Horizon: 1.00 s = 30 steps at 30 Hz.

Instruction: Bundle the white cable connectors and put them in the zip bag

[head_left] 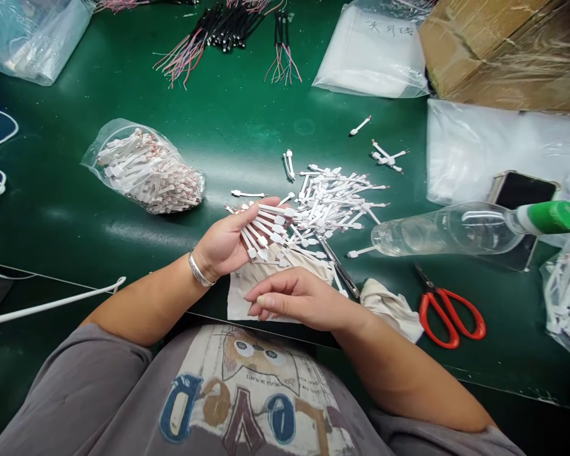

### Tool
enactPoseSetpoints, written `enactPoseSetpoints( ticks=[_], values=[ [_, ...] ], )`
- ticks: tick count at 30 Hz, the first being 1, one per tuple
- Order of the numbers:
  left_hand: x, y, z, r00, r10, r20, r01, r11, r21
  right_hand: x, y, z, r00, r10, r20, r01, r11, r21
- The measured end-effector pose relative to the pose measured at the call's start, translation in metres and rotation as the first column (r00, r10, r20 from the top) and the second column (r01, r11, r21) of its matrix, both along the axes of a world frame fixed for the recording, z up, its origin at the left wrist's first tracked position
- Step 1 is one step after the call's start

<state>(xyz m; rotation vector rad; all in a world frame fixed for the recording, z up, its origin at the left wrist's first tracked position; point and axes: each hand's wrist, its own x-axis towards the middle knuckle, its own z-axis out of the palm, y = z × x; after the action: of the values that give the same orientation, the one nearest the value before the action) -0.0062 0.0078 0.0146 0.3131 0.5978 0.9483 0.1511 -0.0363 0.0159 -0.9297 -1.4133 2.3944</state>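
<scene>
near the middle of the desk (247,126), the left hand (228,244) holds a fan of white cables (266,229), its thumb laid over the top and its fingers closed lightly underneath; the cables seem to be held this way so that they lie side by side, with most of their blocky ends toward the right and near side. the right hand (297,297) hangs just nearer, above a flat cloth (240,294), its fingers half curled and a little apart from the thumb; nothing shows in its hold, though the palm is hidden. touching distance to the right of the fan, a loose pile of white cables (335,199) lies spread out, probably for easy reach, while a clear bag (147,177) on the left keeps many more together.

the cables look smooth and narrow, with squarish plugs and thin reddish wire tips. the bag is thin, glossy and crinkled; the flat cloth is pale and soft-looking. a slim, dark tool (339,266) pokes out from the pile. at the right, scissors (451,316) with looped red handles lie beside a bunched cloth (392,310), and farther off stands or lies a clear bottle (475,228), green-capped.
</scene>
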Motion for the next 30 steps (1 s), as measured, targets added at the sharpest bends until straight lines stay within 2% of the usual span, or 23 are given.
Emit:
enactPoseSetpoints(
  ticks=[3, 5, 7, 8, 10, 12, 14, 15, 17, 19, 23, 27, 29, 30],
  values=[
    [0.000, -0.001, -0.002, 0.999, -0.018, -0.027, 0.019, 0.999, 0.045, 0.001, 0.000, -0.002, 0.998, -0.003, -0.058, -0.003, 0.995, -0.100],
    [0.000, -0.005, -0.001, 0.994, -0.052, -0.097, 0.063, 0.991, 0.120, 0.002, 0.000, -0.004, 0.993, -0.043, -0.108, 0.029, 0.991, -0.130],
    [-0.001, -0.009, 0.004, 0.960, -0.112, -0.257, 0.175, 0.956, 0.236, 0.002, 0.002, -0.006, 0.979, -0.121, -0.164, 0.093, 0.981, -0.171],
    [-0.001, -0.012, 0.007, 0.922, -0.145, -0.360, 0.260, 0.920, 0.294, 0.002, 0.002, -0.007, 0.969, -0.157, -0.189, 0.118, 0.972, -0.203],
    [-0.001, -0.016, 0.012, 0.812, -0.176, -0.557, 0.450, 0.796, 0.404, 0.002, 0.004, -0.008, 0.949, -0.216, -0.230, 0.148, 0.949, -0.279],
    [-0.001, -0.019, 0.015, 0.719, -0.135, -0.682, 0.594, 0.630, 0.500, 0.001, 0.005, -0.008, 0.930, -0.280, -0.237, 0.190, 0.921, -0.341],
    [0.000, -0.020, 0.014, 0.677, -0.037, -0.735, 0.659, 0.476, 0.583, 0.000, 0.005, -0.007, 0.906, -0.358, -0.227, 0.260, 0.892, -0.371],
    [0.000, -0.021, 0.013, 0.664, 0.014, -0.748, 0.675, 0.419, 0.607, -0.001, 0.005, -0.007, 0.893, -0.390, -0.225, 0.291, 0.881, -0.372],
    [0.000, -0.021, 0.010, 0.646, 0.108, -0.755, 0.688, 0.346, 0.638, -0.001, 0.005, -0.007, 0.880, -0.414, -0.234, 0.316, 0.877, -0.363],
    [-0.001, -0.022, 0.008, 0.648, 0.160, -0.745, 0.683, 0.309, 0.661, 0.000, 0.006, -0.007, 0.886, -0.391, -0.250, 0.293, 0.889, -0.352],
    [-0.002, -0.022, 0.008, 0.662, 0.164, -0.731, 0.683, 0.271, 0.679, 0.001, 0.008, -0.005, 0.915, -0.322, -0.245, 0.224, 0.907, -0.356],
    [-0.002, -0.021, 0.005, 0.616, 0.298, -0.730, 0.721, 0.161, 0.674, -0.001, 0.010, -0.006, 0.918, -0.369, -0.147, 0.294, 0.880, -0.373],
    [0.000, -0.020, 0.003, 0.577, 0.353, -0.736, 0.746, 0.138, 0.652, -0.003, 0.011, -0.007, 0.916, -0.384, -0.114, 0.322, 0.875, -0.362],
    [0.000, -0.020, 0.001, 0.563, 0.363, -0.742, 0.753, 0.146, 0.642, -0.003, 0.011, -0.008, 0.917, -0.385, -0.103, 0.328, 0.876, -0.353]
  ],
)
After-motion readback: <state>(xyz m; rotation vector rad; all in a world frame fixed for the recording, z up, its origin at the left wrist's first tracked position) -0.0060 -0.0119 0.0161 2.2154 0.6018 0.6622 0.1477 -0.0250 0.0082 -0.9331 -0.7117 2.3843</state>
